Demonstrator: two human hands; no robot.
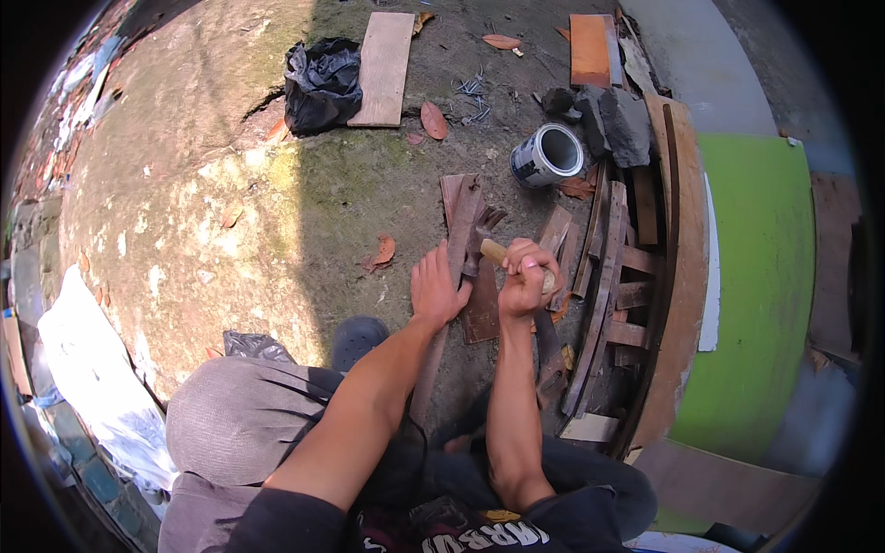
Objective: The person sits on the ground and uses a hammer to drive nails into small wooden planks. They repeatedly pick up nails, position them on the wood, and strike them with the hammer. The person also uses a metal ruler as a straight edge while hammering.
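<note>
Gripping a hammer [493, 251], right fingers [525, 255] curl tight while left fingers [431, 268] clasp a wooden strip [463, 219].

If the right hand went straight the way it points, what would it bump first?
Probably the can, ahead of the right hand, though it might pass over: height is hard to tell.

Hard sunlight bleaches the left part of the concrete ground [184, 240], and the white sheeting [101, 378] glares almost to blank. A fairly crisp shadow edge crosses left of centre; beyond it, the left hand [437, 284] and right hand [525, 282] sit in soft, even shade. Fisheye distortion bows the green panel [751, 295], and black vignetting swallows the corners. The claw hammer's [495, 251] dark head looks slightly soft, perhaps from motion.
</note>
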